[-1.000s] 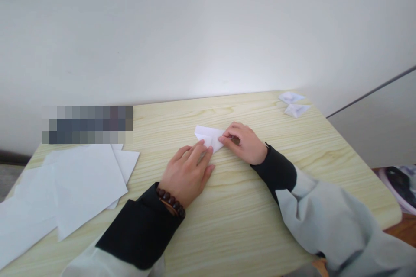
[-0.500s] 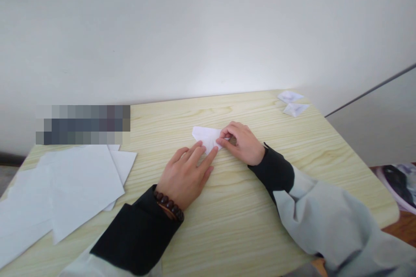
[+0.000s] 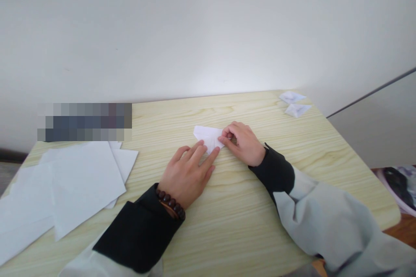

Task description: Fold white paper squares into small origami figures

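Note:
A small folded white paper [image 3: 208,135] lies on the light wooden table [image 3: 247,225], near its middle. My left hand [image 3: 186,175] rests flat on the table with its fingers stretched out, the fingertips pressing the paper's near edge. My right hand [image 3: 242,143] is curled, its thumb and fingers pinched on the paper's right end. A dark bead bracelet [image 3: 170,203] sits on my left wrist.
Several loose white sheets [image 3: 65,181] lie spread over the table's left side. Two small folded paper pieces [image 3: 295,104] sit at the far right corner. A white wall runs behind the table. A blurred patch covers something at the back left.
Almost nothing has moved. My left fingertips have shifted slightly along the paper's near edge; my right hand keeps its pinch on the right end.

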A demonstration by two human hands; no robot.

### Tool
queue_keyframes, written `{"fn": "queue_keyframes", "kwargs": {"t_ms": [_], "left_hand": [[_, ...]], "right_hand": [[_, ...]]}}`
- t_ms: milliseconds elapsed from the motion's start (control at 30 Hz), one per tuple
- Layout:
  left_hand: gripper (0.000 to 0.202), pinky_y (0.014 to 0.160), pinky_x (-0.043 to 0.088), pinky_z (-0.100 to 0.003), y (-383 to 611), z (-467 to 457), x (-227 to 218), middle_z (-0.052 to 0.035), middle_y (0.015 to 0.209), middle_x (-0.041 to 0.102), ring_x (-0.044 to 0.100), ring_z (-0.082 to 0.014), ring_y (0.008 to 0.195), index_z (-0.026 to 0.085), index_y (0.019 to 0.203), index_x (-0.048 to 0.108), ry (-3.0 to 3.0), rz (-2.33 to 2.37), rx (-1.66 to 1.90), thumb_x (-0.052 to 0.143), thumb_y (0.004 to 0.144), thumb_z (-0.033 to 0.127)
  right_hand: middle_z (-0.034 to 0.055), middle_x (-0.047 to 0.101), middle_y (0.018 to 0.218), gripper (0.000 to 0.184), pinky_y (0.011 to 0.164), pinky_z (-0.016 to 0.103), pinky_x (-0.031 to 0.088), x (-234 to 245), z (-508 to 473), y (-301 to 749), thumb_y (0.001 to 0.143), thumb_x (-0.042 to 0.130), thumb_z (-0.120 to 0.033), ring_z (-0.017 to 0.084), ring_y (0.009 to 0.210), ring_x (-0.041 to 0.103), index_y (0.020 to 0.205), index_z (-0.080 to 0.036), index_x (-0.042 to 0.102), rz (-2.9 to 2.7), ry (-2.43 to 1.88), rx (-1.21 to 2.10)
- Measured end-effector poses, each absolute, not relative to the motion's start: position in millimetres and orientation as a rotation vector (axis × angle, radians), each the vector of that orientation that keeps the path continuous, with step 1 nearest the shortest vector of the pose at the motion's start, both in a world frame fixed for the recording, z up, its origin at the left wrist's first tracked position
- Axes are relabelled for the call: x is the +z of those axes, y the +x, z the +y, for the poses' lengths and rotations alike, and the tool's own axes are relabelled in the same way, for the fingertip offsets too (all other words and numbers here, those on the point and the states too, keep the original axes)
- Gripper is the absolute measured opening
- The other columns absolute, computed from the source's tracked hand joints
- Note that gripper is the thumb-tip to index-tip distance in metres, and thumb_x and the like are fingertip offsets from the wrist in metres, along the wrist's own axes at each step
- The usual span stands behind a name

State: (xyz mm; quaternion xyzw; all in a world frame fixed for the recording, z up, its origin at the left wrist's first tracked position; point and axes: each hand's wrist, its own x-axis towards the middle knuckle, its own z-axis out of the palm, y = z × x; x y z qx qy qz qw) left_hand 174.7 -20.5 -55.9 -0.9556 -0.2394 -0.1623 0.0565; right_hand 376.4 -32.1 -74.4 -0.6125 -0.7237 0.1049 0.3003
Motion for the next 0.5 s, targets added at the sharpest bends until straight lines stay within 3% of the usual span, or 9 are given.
{"fn": "queue_keyframes", "kwargs": {"t_ms": [500], "left_hand": [[0.032,0.083,0.047,-0.041,175.2,-20.5,-57.4,-0.0088,0.104,0.064,0.058,-0.0249,0.103,0.021,0.117,0.057,-2.886,-0.72,-0.509,0.048,0.087,0.024]], "right_hand": [[0.002,0.055,0.075,0.014,0.07,0.029,0.035,-73.0,-33.0,375.0,0.085,0.052,-0.028,0.016,0.073,0.05,0.076,-0.018,0.054,-1.945,-1.656,0.263]]}}
